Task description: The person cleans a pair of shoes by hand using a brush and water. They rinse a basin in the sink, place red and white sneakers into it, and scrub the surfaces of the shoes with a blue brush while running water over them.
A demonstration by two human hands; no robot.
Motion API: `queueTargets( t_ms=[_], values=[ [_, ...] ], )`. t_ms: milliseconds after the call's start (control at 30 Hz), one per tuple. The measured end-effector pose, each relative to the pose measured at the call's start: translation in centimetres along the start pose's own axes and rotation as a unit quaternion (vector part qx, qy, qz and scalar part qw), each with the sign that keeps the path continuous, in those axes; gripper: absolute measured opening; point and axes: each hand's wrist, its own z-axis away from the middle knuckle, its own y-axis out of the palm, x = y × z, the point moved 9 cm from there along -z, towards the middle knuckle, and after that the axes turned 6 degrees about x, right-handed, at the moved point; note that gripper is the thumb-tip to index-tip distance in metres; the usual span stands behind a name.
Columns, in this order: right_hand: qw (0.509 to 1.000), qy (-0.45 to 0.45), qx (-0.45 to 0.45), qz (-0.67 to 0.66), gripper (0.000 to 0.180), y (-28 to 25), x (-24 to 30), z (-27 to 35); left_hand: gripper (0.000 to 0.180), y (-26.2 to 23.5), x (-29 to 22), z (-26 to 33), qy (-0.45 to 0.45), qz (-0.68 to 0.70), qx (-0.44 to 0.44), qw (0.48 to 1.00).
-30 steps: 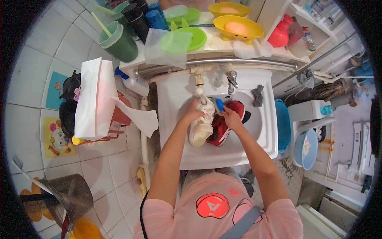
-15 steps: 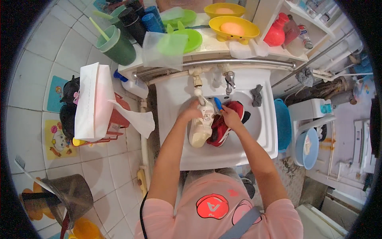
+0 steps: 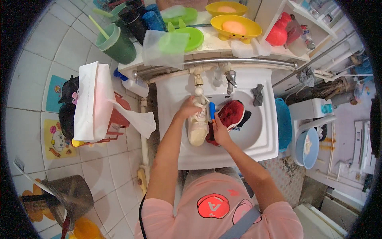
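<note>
A cream-coloured shoe [image 3: 197,133] lies toe toward me at the left side of the white sink [image 3: 258,151], beneath the left tap [image 3: 197,77]. My left hand [image 3: 190,108] is closed around its upper part near the heel. In my right hand [image 3: 220,131] is a small brush [image 3: 212,110] with a blue head and an orange part by my fingers. The brush is against or right beside the cream shoe's right side; I cannot tell if it touches. A dark red shoe [image 3: 230,113] with a white sole rests in the basin just beyond my right hand, which partly covers it.
A grey cloth [image 3: 258,95] lies on the sink's right rim. The second tap [image 3: 230,81] stands at the back. Above runs a metal rail [image 3: 238,61] below a shelf with yellow dishes [image 3: 234,27] and a green cup [image 3: 115,44]. A tissue pack [image 3: 93,103] hangs at left.
My right hand has moved left and toward me with the brush, which now points away from me. The cream shoe has shifted slightly left, and more of the red shoe's upper shows.
</note>
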Motion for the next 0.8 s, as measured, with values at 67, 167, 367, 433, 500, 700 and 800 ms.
queueTargets(
  t_ms=[67, 167, 367, 433, 500, 700, 800],
  values=[
    [0.993, -0.098, -0.058, -0.010, 0.042, -0.4, 0.9, 1.4, 0.080, -0.1, 0.1, -0.4, 0.019, -0.022, -0.042, 0.999],
    [0.997, -0.007, -0.007, 0.072, 0.044, -1.6, -0.7, 0.5, 0.079, -0.1, -1.2, -0.3, 0.060, -0.043, -0.067, 0.995],
    [0.989, -0.065, 0.013, 0.131, 0.044, 0.7, -1.6, 2.2, 0.079, -1.1, -1.0, 0.2, 0.038, -0.009, -0.085, 0.996],
    [0.989, -0.134, -0.029, 0.054, 0.043, 0.5, -1.9, 3.0, 0.082, -1.1, -0.4, 0.6, -0.006, 0.021, -0.074, 0.997],
    [0.995, -0.037, -0.054, 0.075, 0.043, -0.6, -0.3, 2.2, 0.080, -1.6, 0.8, 0.7, 0.047, 0.036, -0.070, 0.996],
    [0.995, -0.004, 0.010, 0.095, 0.044, 1.3, 0.5, 2.0, 0.078, -1.7, 2.0, -0.7, 0.114, 0.022, -0.094, 0.989],
    [0.994, -0.065, -0.014, 0.084, 0.046, 0.5, -0.6, 3.2, 0.081, -1.0, 1.6, -0.9, 0.077, 0.004, -0.100, 0.992]
  ],
)
